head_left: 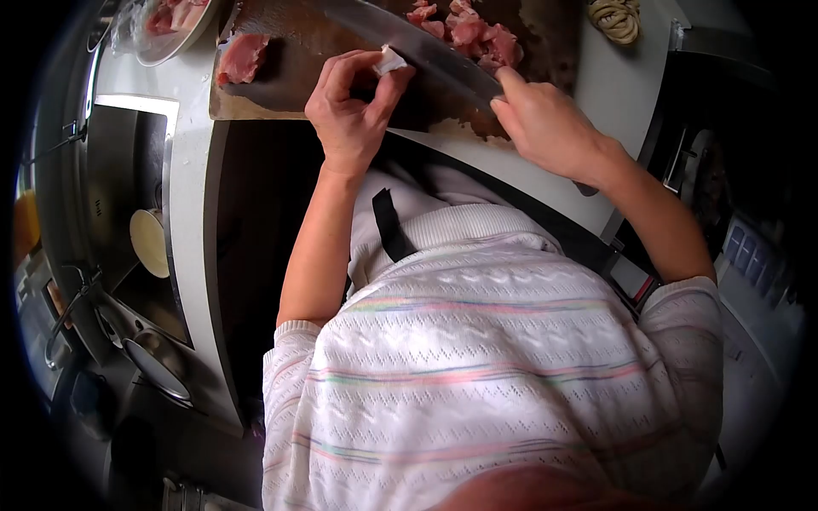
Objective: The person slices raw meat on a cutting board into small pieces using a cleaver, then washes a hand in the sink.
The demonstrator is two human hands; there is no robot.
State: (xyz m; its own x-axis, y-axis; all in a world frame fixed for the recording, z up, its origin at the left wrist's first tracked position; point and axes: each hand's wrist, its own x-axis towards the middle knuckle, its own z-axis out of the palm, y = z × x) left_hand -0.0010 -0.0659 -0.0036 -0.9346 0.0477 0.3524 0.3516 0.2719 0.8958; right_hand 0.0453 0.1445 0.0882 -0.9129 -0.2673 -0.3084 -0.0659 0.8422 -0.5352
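The right hand (550, 128) grips a knife (430, 55) over a board (285, 92); the left hand (349, 115) pinches a white scrap (391, 61).

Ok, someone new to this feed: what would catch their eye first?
Probably the white knit sweater with its coloured stripes, filling the lower middle. Then the large knife in the right hand, slanting over the cutting board at the top, with the left hand pinching a small white scrap near the blade. Pink raw meat chunks lie beyond the knife.
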